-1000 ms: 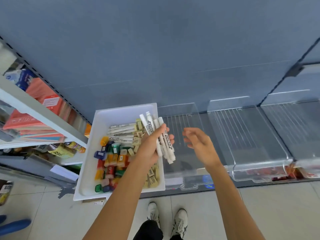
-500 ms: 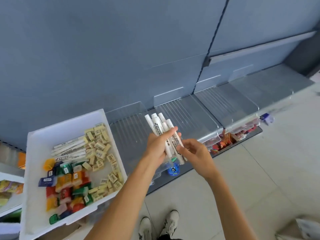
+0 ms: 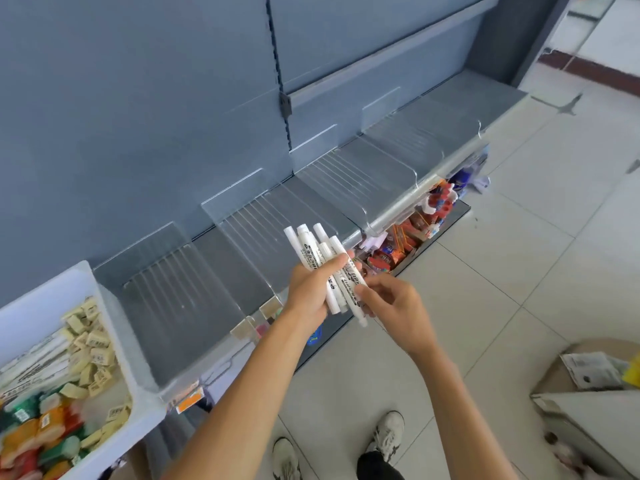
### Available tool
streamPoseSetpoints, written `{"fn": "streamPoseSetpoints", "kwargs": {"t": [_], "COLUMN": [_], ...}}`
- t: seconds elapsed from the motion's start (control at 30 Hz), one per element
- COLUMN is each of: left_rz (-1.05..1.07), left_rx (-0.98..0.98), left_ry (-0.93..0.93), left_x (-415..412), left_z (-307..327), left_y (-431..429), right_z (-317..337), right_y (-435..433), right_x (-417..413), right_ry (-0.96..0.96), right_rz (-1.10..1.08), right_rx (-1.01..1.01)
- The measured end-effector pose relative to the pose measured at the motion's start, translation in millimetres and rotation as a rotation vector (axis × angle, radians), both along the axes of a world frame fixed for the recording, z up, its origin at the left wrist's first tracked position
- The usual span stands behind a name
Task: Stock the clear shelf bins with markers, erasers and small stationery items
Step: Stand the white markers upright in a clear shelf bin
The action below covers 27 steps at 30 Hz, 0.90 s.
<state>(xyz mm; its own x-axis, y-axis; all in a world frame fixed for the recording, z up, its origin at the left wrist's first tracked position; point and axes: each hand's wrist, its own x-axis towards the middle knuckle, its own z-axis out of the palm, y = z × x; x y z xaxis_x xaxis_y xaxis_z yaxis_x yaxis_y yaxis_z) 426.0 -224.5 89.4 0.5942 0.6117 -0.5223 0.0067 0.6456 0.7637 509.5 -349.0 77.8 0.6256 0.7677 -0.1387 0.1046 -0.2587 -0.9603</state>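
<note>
Step in hand: sorting a bundle before it goes into a bin. Your left hand [image 3: 310,289] grips a fistful of white markers [image 3: 306,249], fingers curled round the barrels at mid-length. It holds them in the air over the front lip of the clear bins [image 3: 349,181] on the shelf [image 3: 485,98] — touching none of them. Your right hand [image 3: 394,303] is just beside it, fingertips pinching the near end of the one marker that sticks out lowest. Whether you are drawing it out or squaring it up I cannot tell. Long axis of the markers: slanted, running from the low ends at near-right to the high ends at far-left. The high ends fan apart and point up toward the shelf's back panel. Printed labels face you; which end carries the cap I cannot make out. No bin in view shows a marker inside, so stocking looks barely begun. The white tub [image 3: 104,306] at the left holds more markers, erasers [image 3: 88,341] and coloured small items. Next move, as I judge it: pick one bin and turn the bundle so the barrels lie along its ribbed base. Lower it behind the raised lip, then loosen the grip — release too high and round barrels may roll out onto the floor [image 3: 519,271].
</note>
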Motion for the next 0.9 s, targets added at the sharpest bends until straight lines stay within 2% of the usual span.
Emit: {"fn": "streamPoseSetpoints", "kwargs": {"t": [0.2,0.47,0.77,0.9], "left_rz": [-0.042,-0.026,0.027,0.04], "left_rx": [0.052,0.039,-0.036,-0.095], "left_ry": [0.058,-0.052,0.009,-0.027], "left_x": [86.1,168.5,268.2,318.9], "left_z": [8.3,29.5,-8.7,-22.4], "left_y": [-37.4,-39.5,6.9,21.7], "right_z": [-2.8,11.4,-11.4,-14.9], "right_y": [-37.5,-30.7,11.6,26.9], "right_x": [89.8,177.6,269.1,320.2], "right_ry": [0.041,0.009,-0.045,-0.039], "right_rz": [-0.017,0.026,0.041,0.037], "right_rx": [0.002,0.062,-0.007,-0.073]}}
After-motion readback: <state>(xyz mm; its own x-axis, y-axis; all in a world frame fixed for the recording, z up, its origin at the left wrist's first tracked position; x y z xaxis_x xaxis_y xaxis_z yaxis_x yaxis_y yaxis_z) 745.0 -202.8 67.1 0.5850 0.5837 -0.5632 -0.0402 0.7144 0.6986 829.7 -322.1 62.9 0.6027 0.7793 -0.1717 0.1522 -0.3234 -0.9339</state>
